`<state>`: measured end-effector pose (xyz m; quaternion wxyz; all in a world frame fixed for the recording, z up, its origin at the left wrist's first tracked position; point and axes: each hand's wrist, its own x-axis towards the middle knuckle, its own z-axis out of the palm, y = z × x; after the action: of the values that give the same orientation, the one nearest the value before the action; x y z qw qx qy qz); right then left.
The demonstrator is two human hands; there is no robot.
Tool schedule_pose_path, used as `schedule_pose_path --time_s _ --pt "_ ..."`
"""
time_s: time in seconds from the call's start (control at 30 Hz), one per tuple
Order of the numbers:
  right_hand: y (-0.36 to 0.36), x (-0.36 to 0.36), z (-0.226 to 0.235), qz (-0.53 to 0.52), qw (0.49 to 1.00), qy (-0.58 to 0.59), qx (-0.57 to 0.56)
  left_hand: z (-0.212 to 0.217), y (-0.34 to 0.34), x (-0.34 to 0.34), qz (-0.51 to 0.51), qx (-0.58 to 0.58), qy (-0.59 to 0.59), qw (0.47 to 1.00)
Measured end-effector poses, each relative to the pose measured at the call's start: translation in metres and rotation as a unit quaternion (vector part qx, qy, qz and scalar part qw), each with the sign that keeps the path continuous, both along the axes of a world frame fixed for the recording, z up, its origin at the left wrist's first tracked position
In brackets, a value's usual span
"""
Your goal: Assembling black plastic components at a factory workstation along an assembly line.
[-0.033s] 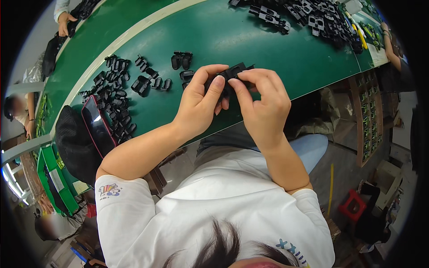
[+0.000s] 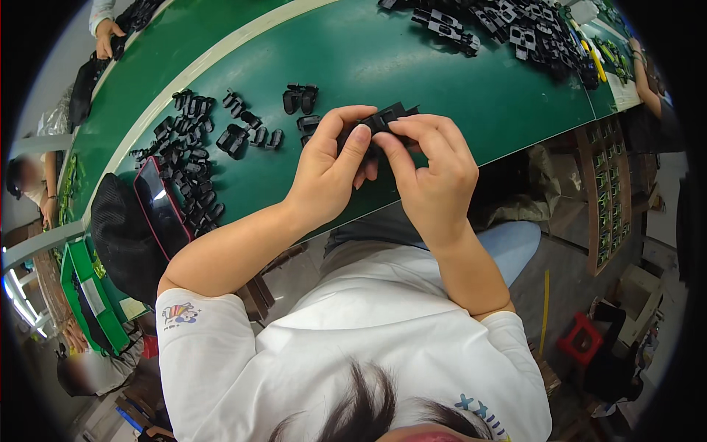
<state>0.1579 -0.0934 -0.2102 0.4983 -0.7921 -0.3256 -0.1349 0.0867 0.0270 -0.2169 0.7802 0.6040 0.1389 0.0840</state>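
Both my hands meet over the near edge of the green table, around a black plastic part [image 2: 386, 118]. My left hand [image 2: 328, 163] is closed on its left end, thumb on the near side. The fingers of my right hand [image 2: 436, 166] pinch its right side between thumb and forefinger. The part's far edge and right tip show; its underside is hidden by my fingers. Just left of my left hand lies a small black piece [image 2: 308, 125], partly covered by that hand. A pair of black pieces [image 2: 300, 99] lies farther off.
Loose small black pieces [image 2: 188, 158] are heaped at left beside a red-edged phone [image 2: 158, 202] and a black mesh bag [image 2: 121, 228]. A pile of black and grey parts [image 2: 519, 37] covers the far right. Co-workers' hands [image 2: 107, 37] show at the edges.
My right thumb and fingers have shifted very slightly left along the black part. Otherwise the scene looks the same.
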Motion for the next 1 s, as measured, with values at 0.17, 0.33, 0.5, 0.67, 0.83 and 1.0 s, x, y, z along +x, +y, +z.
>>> schedule_pose_path --time_s 0.17,0.33,0.5,0.67,0.83,1.0 --pt "-0.017 0.022 0.014 0.062 0.992 0.110 0.002 0.001 0.007 -0.004 -0.041 -0.030 0.008 0.999" --pt "-0.020 0.032 0.004 0.090 0.920 0.365 0.107 0.004 0.006 -0.004 -0.074 0.000 0.006 0.997" --pt "-0.020 0.031 0.002 0.125 0.907 0.394 0.081 0.003 0.006 -0.004 -0.084 0.035 0.015 0.996" --pt "-0.023 0.035 0.001 0.164 0.890 0.417 0.087 0.004 0.008 -0.001 -0.073 -0.003 0.034 0.997" --pt "-0.024 0.035 0.002 0.165 0.875 0.451 0.064 0.004 0.008 -0.001 -0.079 0.010 0.031 0.996" --pt "-0.025 0.038 0.005 0.145 0.872 0.455 0.102 0.006 0.008 0.003 -0.021 -0.094 0.020 0.995"
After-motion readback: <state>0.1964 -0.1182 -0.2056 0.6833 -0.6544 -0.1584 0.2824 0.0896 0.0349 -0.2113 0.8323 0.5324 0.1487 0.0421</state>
